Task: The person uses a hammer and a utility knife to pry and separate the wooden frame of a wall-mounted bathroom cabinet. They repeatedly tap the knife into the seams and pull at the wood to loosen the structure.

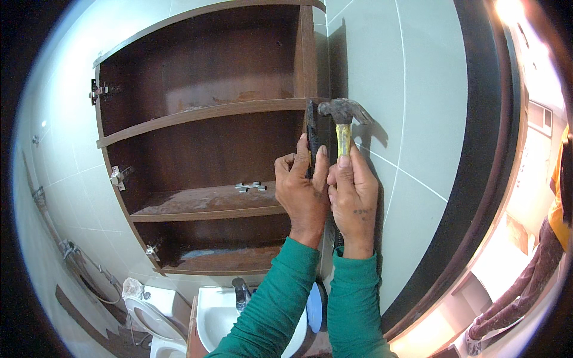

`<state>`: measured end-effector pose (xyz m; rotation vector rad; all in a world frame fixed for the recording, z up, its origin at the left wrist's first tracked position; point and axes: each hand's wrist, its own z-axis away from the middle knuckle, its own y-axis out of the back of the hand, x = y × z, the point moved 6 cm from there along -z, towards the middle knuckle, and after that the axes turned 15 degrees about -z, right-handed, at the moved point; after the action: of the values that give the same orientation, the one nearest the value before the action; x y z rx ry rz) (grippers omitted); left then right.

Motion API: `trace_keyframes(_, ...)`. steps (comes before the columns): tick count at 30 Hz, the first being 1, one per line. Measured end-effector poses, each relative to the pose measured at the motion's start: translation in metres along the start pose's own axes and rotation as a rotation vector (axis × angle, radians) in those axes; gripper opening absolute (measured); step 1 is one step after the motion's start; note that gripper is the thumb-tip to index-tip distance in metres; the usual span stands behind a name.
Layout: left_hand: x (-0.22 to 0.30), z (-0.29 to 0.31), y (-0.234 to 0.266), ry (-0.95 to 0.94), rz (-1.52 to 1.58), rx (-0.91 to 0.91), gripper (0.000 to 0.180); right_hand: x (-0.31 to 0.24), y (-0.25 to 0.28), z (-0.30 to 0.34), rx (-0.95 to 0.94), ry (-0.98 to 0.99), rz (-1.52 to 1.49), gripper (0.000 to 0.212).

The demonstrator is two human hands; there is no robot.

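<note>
We are gripping a hammer [344,113] in our right hand [355,203]; our left hand [303,188] is holding a dark strip [312,119] at the right edge of the cabinet [221,155]. Hinges [119,178] are sitting mounted; strip work is seemingly remaining unfinished.

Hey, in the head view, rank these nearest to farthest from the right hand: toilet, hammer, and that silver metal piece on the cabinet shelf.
1. Hammer: gripped in the right hand.
2. Silver metal piece: to the left, lying on the cabinet shelf.
3. Toilet: farthest, at the lower left.
</note>
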<state>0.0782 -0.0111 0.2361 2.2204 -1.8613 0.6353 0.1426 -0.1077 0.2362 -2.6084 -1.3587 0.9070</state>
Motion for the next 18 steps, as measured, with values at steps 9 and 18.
trace_keyframes(9, 0.0013, 0.0000, 0.0009, 0.020, 0.004, -0.017, 0.041, -0.0009, 0.0005, 0.0010, 0.003, 0.003, 0.025, 0.050)
trace_keyframes(18, -0.0016, 0.0010, -0.0014, -0.002, -0.008, -0.032, 0.043, -0.0007, 0.0000, 0.0020, 0.005, 0.005, -0.003, 0.050)
